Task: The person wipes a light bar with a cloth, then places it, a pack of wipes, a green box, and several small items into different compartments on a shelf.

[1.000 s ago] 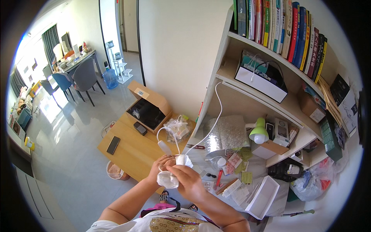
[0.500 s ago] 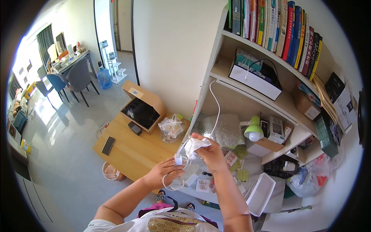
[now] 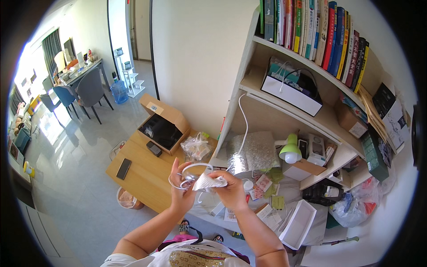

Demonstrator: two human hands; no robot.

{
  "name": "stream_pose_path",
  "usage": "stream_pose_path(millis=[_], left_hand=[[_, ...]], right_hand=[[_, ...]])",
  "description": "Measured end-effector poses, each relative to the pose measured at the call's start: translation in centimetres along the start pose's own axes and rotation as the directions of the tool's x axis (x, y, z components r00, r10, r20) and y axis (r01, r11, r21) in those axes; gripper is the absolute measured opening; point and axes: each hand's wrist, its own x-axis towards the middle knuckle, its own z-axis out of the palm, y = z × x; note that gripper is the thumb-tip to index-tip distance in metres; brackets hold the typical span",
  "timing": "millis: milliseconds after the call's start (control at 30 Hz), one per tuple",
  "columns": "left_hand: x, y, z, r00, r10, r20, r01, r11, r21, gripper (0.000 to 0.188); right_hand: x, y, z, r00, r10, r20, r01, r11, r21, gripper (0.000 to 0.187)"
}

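Note:
A coiled white cable [image 3: 197, 165] loops through the fingers of my left hand [image 3: 181, 196], which are closed around it. Pinched in my right hand [image 3: 232, 192] is a crumpled white cloth [image 3: 207, 182], pressed up against the cable beside the left fingers. Part of the coil is hidden behind the cloth and fingers. Both hands are held above the gap between the wooden table [image 3: 147, 184] and the cluttered desk. Another stretch of white cord [image 3: 246, 120] hangs down from the shelf edge behind my right hand.
On the table are an open cardboard box [image 3: 165, 120], a phone [image 3: 124, 169], a small dark device [image 3: 154, 149] and a clear plastic bag [image 3: 196, 146]. To the right, a bookshelf holds a green lamp [image 3: 291, 147], bubble wrap [image 3: 252, 151] and a white tray [image 3: 299, 224].
My left hand has risen and turned, its fingers now upward with the cable loop lifted above the cloth. The right hand has moved slightly lower and left with the cloth.

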Motion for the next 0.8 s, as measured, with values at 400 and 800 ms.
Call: stream_pose_path(millis=[400,800], left_hand=[[4.1,1.1,0.9,0.824,0.182,0.536,-0.401,0.855,0.327,0.012],[6.4,0.6,2.3,0.923,-0.381,-0.063,0.284,0.781,-0.556,0.021]], right_hand=[[2.0,-7.8,-1.9,0.9,-0.354,0.253,0.435,0.745,-0.506,0.043],[-1.4,5.3,0.0,0.95,-0.199,-0.241,0.197,0.98,-0.033,0.037]])
